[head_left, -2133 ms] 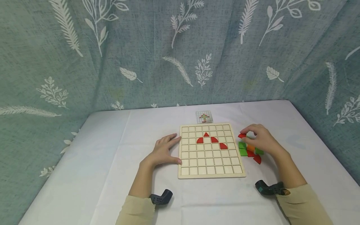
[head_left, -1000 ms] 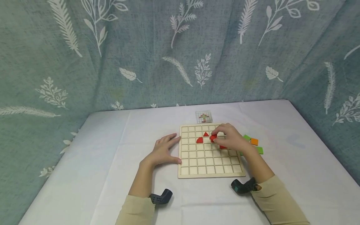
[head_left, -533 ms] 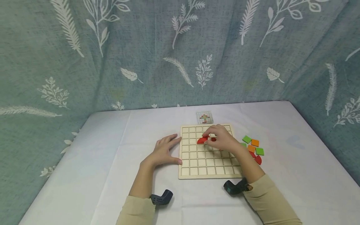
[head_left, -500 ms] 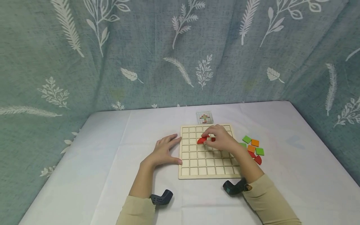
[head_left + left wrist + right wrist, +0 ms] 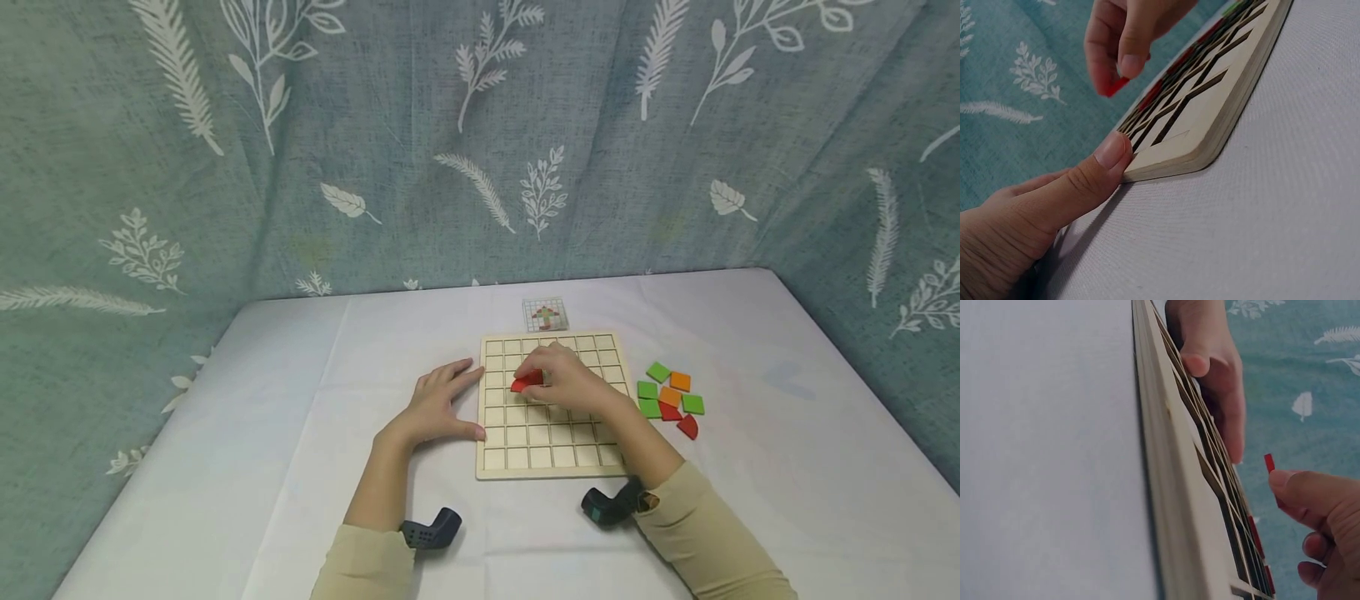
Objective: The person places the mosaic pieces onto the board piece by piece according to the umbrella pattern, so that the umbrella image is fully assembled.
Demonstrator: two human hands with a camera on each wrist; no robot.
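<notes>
In the head view my left hand [image 5: 435, 406] lies at the left edge of the square wooden grid board [image 5: 517, 458], fingers spread. In the left wrist view its thumb touches the board's rim [image 5: 1191, 150]. My right hand [image 5: 566, 383] pinches a red quarter-circle tile [image 5: 1269, 462] between thumb and fingertips, above the left-middle cells. That tile shows red below the fingertips in the left wrist view [image 5: 1117, 86]. Red tiles [image 5: 1255, 536] sit in the board; in the head view my right hand hides most of them.
Right of the board lie loose green tiles [image 5: 692, 404], orange tiles [image 5: 680, 381] and red tiles [image 5: 687, 427]. A small pattern card [image 5: 545, 314] lies behind the board. A patterned curtain [image 5: 375, 150] hangs at the white table's [image 5: 360, 333] back.
My right hand has brought a red tile from the loose pile over the board, moving left and then slightly nearer. The left hand has stayed at the board's edge.
</notes>
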